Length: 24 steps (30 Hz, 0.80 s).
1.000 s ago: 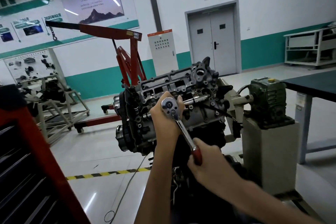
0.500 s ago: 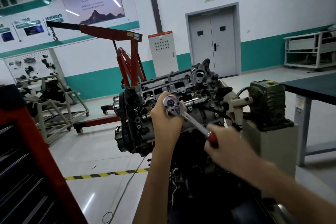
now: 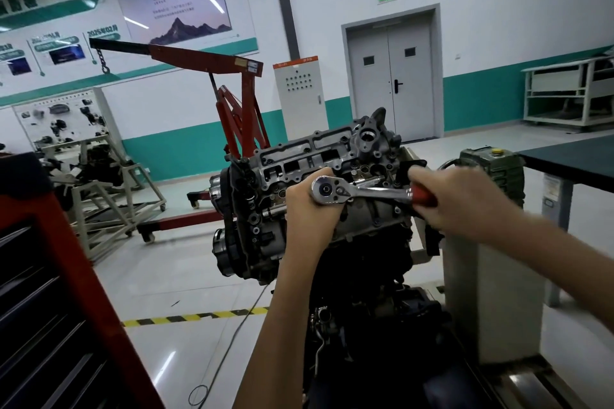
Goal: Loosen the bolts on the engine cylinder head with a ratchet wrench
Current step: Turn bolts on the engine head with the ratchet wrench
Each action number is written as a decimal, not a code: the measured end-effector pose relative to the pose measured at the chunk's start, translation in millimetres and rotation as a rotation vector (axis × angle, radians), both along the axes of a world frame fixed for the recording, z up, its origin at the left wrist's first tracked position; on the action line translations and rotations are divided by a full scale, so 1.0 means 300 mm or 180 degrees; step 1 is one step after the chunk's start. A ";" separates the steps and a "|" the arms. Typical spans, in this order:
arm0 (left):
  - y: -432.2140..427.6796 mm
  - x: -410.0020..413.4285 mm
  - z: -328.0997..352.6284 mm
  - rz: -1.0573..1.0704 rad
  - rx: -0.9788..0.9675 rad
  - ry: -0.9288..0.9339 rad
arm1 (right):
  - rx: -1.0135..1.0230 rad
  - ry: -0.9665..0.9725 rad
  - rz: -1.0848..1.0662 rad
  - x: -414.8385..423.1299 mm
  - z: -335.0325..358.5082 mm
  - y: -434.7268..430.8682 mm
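Observation:
The grey engine cylinder head sits tilted on a stand at the centre of the head view. A chrome ratchet wrench with a red handle lies nearly level across its near side. My left hand wraps around the wrench's round head from below and holds it against the engine. My right hand grips the red handle at the right end. The bolt and socket under the wrench head are hidden by my left hand.
A red engine hoist stands behind the engine. A red tool cabinet fills the lower left. The grey stand pedestal and green gearbox are at right, beside a dark table. Yellow-black floor tape crosses the floor.
My right hand has swung the red handle up and to the right, from pointing down-right to nearly level. My left hand has stayed on the wrench head.

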<state>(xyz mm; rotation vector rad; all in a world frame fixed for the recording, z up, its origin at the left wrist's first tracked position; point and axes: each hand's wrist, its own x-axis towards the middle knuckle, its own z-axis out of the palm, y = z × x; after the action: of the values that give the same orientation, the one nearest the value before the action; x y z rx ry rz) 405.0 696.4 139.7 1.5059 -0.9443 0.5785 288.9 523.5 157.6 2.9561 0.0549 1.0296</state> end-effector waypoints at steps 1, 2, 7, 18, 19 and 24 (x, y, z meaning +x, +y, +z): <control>0.002 -0.001 0.001 -0.0006 0.0000 -0.0017 | -0.0164 -0.0151 -0.0034 0.002 0.038 -0.011; 0.007 -0.001 0.000 -0.0026 -0.0018 0.0014 | -0.0262 -0.0225 -0.0044 0.005 0.057 -0.007; 0.037 0.005 -0.036 0.0194 -0.0333 0.0015 | 0.0388 -0.0130 0.0002 0.005 -0.103 0.118; 0.021 -0.009 -0.014 -0.0241 -0.0724 0.0292 | 0.1917 0.0002 0.0694 0.014 -0.290 0.325; 0.042 0.001 -0.021 -0.0120 -0.0689 0.0254 | 0.1478 0.0109 0.0682 0.005 -0.251 0.282; 0.115 0.023 -0.019 0.0134 -0.0524 0.0115 | -0.0573 0.0041 0.0509 0.020 0.042 0.118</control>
<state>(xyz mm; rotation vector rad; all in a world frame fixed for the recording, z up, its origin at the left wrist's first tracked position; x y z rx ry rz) 411.9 731.0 133.8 1.3869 -0.8189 0.6419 294.8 559.0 170.2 2.8315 0.3692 0.9640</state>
